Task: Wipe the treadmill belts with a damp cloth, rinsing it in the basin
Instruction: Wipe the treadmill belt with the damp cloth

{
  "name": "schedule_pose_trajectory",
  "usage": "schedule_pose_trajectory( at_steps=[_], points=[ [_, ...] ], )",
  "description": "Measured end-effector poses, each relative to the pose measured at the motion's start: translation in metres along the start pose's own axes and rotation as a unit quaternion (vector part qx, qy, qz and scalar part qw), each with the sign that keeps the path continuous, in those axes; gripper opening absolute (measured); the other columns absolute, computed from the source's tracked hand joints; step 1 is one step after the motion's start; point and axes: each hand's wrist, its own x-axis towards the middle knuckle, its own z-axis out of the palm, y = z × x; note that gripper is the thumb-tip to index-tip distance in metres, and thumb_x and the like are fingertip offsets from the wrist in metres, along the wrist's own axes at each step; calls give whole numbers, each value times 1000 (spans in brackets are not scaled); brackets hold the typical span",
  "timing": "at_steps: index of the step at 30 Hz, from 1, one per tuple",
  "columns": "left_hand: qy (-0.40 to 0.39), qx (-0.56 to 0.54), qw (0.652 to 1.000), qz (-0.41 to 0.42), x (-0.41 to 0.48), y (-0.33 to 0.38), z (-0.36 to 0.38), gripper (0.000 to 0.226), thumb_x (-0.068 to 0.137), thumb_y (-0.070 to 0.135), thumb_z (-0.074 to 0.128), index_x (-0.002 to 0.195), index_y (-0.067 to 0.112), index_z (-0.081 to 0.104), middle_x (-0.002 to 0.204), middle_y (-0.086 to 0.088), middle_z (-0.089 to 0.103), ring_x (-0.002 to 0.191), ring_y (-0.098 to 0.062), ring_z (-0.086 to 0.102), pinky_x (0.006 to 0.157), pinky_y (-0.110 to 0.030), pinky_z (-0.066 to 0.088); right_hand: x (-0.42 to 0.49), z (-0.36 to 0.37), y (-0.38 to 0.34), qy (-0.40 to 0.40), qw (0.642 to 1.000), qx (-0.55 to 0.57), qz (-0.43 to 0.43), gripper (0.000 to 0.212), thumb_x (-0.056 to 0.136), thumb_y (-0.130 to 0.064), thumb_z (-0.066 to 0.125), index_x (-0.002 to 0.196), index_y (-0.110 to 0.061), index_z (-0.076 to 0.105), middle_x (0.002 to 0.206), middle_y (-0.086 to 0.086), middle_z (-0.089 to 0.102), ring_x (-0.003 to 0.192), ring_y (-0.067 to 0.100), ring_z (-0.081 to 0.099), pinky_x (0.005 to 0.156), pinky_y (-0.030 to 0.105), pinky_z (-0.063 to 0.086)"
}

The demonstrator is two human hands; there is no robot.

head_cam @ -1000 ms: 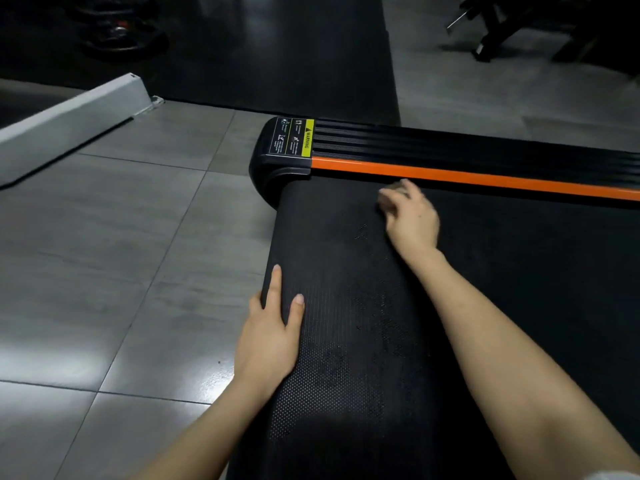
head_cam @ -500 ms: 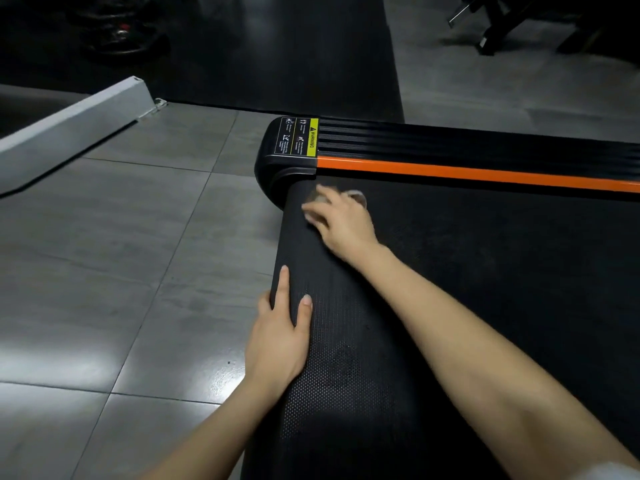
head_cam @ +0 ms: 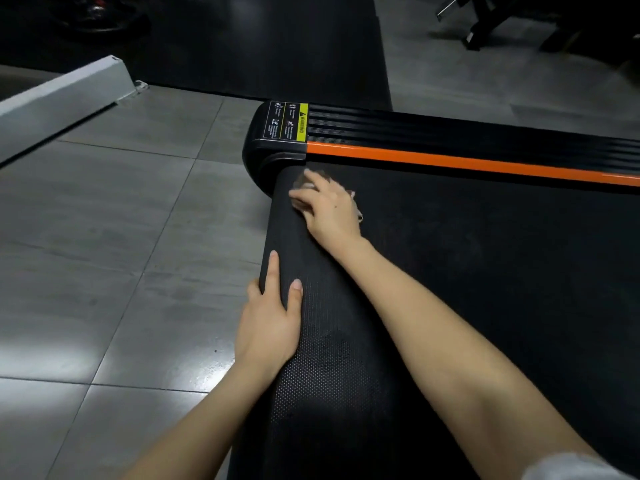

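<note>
The black textured treadmill belt (head_cam: 450, 271) fills the right half of the head view. My right hand (head_cam: 329, 213) presses a small pale cloth (head_cam: 348, 195) flat onto the belt, at its rear corner next to the black end cap (head_cam: 273, 147). Only the cloth's edges show around my fingers, which lie stretched out over it. My left hand (head_cam: 268, 327) rests on the belt's rounded rear end, index finger straight and thumb lying on top. No basin is in view.
An orange-striped side rail (head_cam: 450, 161) runs along the belt's far side. Grey floor tiles (head_cam: 104, 254) lie to the left, with a white metal beam (head_cam: 62, 98) at upper left. A black floor mat (head_cam: 259, 39) and dark gym equipment (head_cam: 502, 15) sit beyond.
My right hand slid the cloth leftward across the belt, from mid-belt by the orange rail to the corner by the end cap. My left hand stayed in place.
</note>
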Motion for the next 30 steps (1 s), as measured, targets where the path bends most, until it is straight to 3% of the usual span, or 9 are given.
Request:
schedule_pose_trajectory(
  at_steps=[5,7,9,11,20,23,25,27,30],
  points=[
    [1,15,1000,5,1,0,0,58,98,48,28,150,40,1,142,-13,33,111,-37,52,89,-41,41,-78,-25,14,-12,986,17,-167,30,79,-17,58,105,-22,72,127,9,60,102,37,62,84,44,51],
    [1,12,1000,10,1,-1,1,58,99,48,27,150,39,2,142,-15,33,110,-39,51,91,-43,42,-52,-24,31,-13,994,-2,-112,34,75,-9,67,107,-21,71,129,11,58,102,38,61,86,46,50],
    [-1,17,1000,10,2,-1,1,58,99,48,26,150,39,1,143,-15,31,109,-39,52,91,-43,42,-27,-18,37,0,1000,-15,-2,29,81,-12,66,108,-22,71,134,9,55,108,37,58,94,42,44],
    [-4,25,1000,9,0,0,1,57,99,48,25,150,38,1,143,-15,31,108,-39,52,89,-42,42,-29,-13,31,11,999,-5,37,25,83,-15,65,106,-21,72,133,8,55,110,34,57,98,40,39],
    [-20,40,999,6,-7,8,-7,58,100,46,25,152,31,3,133,-23,37,110,-45,50,92,-43,39,-275,-71,-52,-30,994,42,-92,38,76,-15,64,110,-30,67,137,2,52,117,36,55,92,52,49],
    [-65,26,998,-8,-6,8,-14,60,100,47,24,152,29,-2,141,-27,30,120,-45,44,102,-44,34,-271,-84,-37,-83,983,15,-165,45,68,-12,75,109,-31,69,134,3,56,112,34,58,82,48,55],
    [-136,13,990,-27,-6,6,-22,65,100,48,26,151,29,-9,150,-28,16,133,-43,32,111,-42,22,-238,-80,-21,-88,990,7,-113,42,69,-9,76,106,-30,70,131,3,58,110,35,59,81,47,55],
    [-193,-15,981,-32,-20,-5,-32,68,100,44,32,150,28,-11,155,-22,5,141,-37,20,116,-38,14,-204,-74,-13,-46,998,25,32,30,76,-11,72,101,-27,73,129,3,60,108,35,59,90,46,50],
    [-230,-141,963,-28,-54,-31,-47,62,102,36,37,152,29,1,159,1,9,143,-19,20,118,-36,15,-202,-64,-37,-2,991,47,129,18,81,-16,69,97,-22,75,128,4,60,110,36,56,100,42,41]
  ],
)
